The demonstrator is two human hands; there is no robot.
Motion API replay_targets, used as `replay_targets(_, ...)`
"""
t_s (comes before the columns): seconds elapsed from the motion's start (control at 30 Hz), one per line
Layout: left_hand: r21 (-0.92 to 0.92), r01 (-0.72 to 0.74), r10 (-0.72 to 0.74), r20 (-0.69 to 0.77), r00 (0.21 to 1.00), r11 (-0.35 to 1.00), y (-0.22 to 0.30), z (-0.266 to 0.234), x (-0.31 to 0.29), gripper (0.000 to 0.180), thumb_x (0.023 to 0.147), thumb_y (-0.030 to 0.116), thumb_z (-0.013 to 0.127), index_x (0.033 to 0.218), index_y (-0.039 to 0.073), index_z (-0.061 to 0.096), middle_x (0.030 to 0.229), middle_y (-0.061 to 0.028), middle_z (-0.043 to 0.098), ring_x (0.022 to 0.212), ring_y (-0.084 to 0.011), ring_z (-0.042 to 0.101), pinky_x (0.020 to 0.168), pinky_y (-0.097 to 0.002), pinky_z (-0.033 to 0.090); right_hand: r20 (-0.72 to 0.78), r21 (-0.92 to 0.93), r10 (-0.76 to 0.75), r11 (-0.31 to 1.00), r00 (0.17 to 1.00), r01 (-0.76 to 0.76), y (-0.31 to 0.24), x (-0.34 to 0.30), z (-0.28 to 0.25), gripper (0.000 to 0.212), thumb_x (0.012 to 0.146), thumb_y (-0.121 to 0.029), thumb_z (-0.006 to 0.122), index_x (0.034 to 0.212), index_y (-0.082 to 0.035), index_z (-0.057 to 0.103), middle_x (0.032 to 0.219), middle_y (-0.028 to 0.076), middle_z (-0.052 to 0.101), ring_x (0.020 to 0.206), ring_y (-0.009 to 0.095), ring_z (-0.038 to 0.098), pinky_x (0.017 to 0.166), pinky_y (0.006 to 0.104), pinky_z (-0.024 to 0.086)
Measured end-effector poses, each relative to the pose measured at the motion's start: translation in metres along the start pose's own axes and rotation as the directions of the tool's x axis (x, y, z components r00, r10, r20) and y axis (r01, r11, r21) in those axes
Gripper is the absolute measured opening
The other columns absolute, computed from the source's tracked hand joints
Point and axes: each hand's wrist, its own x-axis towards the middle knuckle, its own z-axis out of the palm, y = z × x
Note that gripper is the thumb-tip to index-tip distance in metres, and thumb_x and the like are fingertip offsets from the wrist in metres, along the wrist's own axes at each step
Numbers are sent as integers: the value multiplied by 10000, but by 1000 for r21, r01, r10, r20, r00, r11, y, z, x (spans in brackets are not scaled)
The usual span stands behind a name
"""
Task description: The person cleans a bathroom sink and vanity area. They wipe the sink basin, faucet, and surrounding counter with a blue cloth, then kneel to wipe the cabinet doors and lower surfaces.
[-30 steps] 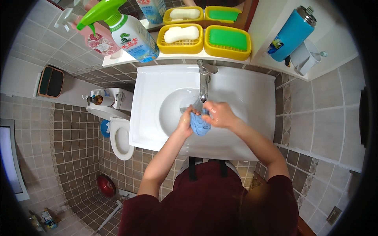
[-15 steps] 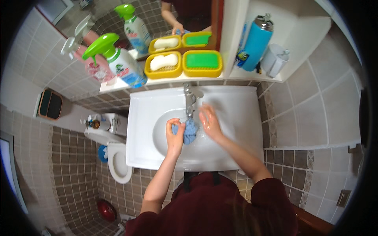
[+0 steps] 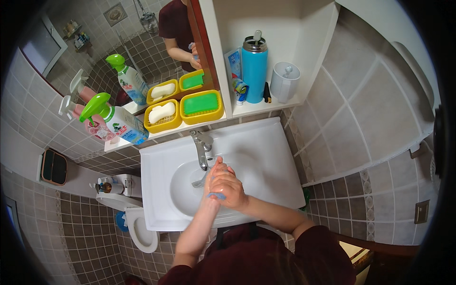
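Note:
Over the white sink (image 3: 178, 183), both of my hands are pressed together around a light blue cloth (image 3: 217, 195). Only small bits of the cloth show, one of them by the wrist of my left hand. My right hand (image 3: 230, 190) lies on top, its fingers closed across the other hand and the cloth. Partly covered beneath it, my left hand (image 3: 212, 178) points toward the tap, and most of its grip is hidden. The silver tap (image 3: 203, 149) stands just beyond the fingertips. Skin on both hands looks wet.
Spray bottles (image 3: 126, 124), white soap (image 3: 162, 112) and a green block (image 3: 200, 103) in yellow dishes line the ledge. A blue flask (image 3: 255, 71) and a white cup (image 3: 285, 80) fill the right shelf. A toilet (image 3: 142, 232) stands at left.
My right hand, earlier apart from the cloth, has come over onto my left hand and the cloth. The cloth is now mostly covered. The view has turned and shifted.

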Motion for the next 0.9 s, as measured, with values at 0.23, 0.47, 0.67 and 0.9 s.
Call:
replay_targets(0.23, 687, 479, -299, -375, 878, 547, 29, 3, 36, 148, 959, 165, 420, 849, 93, 487, 595, 31, 385, 562, -87, 405, 513, -242, 370, 205, -27, -191, 979, 960, 201, 19, -2, -13, 179, 618, -155, 655, 536, -81, 513, 537, 47, 503, 535, 212, 498, 564, 328, 419)
replay_targets(0.47, 838, 448, -162, -511, 844, -310, 12, -15, 33, 135, 933, 143, 414, 851, 71, 494, 660, 30, 408, 596, -60, 358, 532, -218, 330, 495, 111, -191, 981, 847, 157, 31, -61, -6, 200, 677, -185, 609, 519, -108, 514, 494, 30, 437, 508, 190, 485, 444, 333, 394)
replay_targets(0.67, 839, 480, 13, -494, 869, -256, 28, -51, 30, 159, 947, 193, 417, 948, 65, 511, 721, 0, 460, 614, -89, 408, 551, -243, 361, 522, 253, -167, 967, 837, 35, 50, -78, -11, 158, 707, -164, 599, 595, -86, 519, 585, 56, 463, 582, 221, 498, 519, 341, 431)
replay_targets(0.9, 907, 298, 217, -368, 904, 298, 6, -38, -1, 450, 904, 266, 582, 1273, 81, 403, 1055, -93, 555, 921, -144, 557, 704, -268, 461, -25, -196, 516, 837, 856, -510, 88, -82, -57, 399, 767, -67, 525, 1138, -18, 385, 1039, 165, 534, 964, 369, 509, 870, 469, 405)
